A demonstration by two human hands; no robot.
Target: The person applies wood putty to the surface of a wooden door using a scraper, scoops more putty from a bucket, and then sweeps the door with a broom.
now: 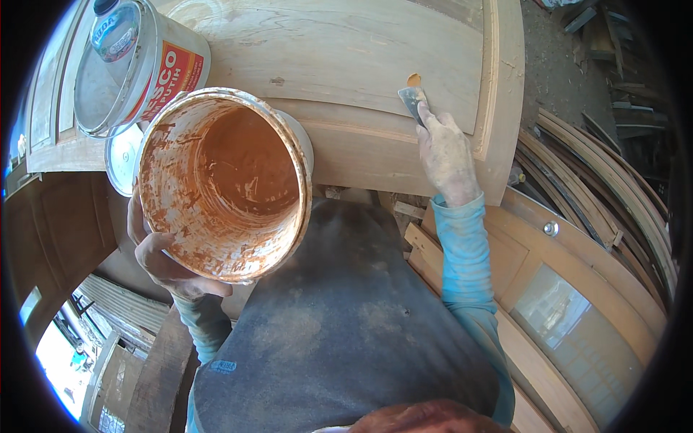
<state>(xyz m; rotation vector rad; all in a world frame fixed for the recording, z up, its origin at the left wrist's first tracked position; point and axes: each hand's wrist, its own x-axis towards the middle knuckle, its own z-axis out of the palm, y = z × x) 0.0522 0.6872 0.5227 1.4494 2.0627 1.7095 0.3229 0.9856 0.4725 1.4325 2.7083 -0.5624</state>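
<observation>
1. Right hand (447, 153): closed round a putty knife (411, 101), over the pale panelled door (346, 58), near the moulding on its right.
2. Left hand (170, 263): gripping the paste bucket (170, 195) by its lower left side, over the door's near edge, mouth tipped toward the view.
3. Reddish-brown paste (249, 173) on the bucket's base, with smears up the wall.
4. Ochre dab (413, 79) at the blade's tip; cannot tell if on steel or on wood.
5. Probably spreading filler: best to load little, hold the blade low, press evenly and draw along the grain.
6. Wipe surplus on the bucket's rim rather than leave ridges to sand.
7. Keep a firm hold on the tilted bucket, and well off the bare wood, to avoid smears.
8. Count at work: two hands, one putty knife, one paste bucket, one dab, one pale panelled door.
9. Count around: one red-labelled white pail (184, 47), one blue-capped bottle (115, 36), one round white lid (123, 160), one glazed door (606, 263) with one round knob (551, 228).
10. Wooden strips (606, 191) at right: too many to count.
</observation>
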